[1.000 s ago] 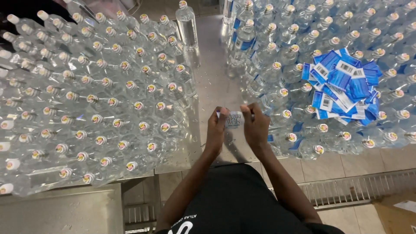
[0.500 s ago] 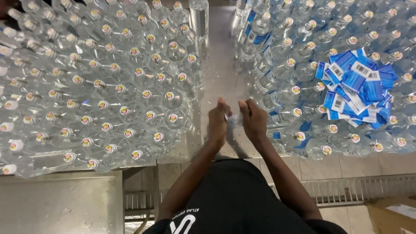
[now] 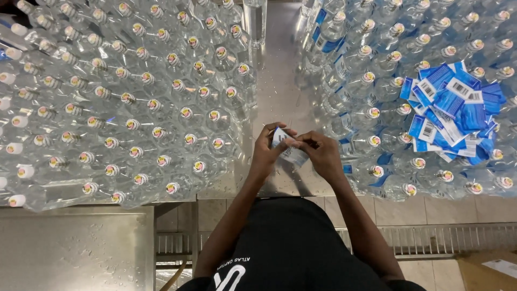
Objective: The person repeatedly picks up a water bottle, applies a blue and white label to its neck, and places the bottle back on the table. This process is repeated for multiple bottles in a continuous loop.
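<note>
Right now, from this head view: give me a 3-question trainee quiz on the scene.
1. True or false: both hands hold the small label.
2. Where does the pile of blue labels lie? A) on the floor B) on top of the bottles on the person's right C) in a box
3. What fills the steel table to the person's left?

Key: 1 true: left hand and right hand pinch it together. 2 B. 3 Capped clear bottles.
</note>
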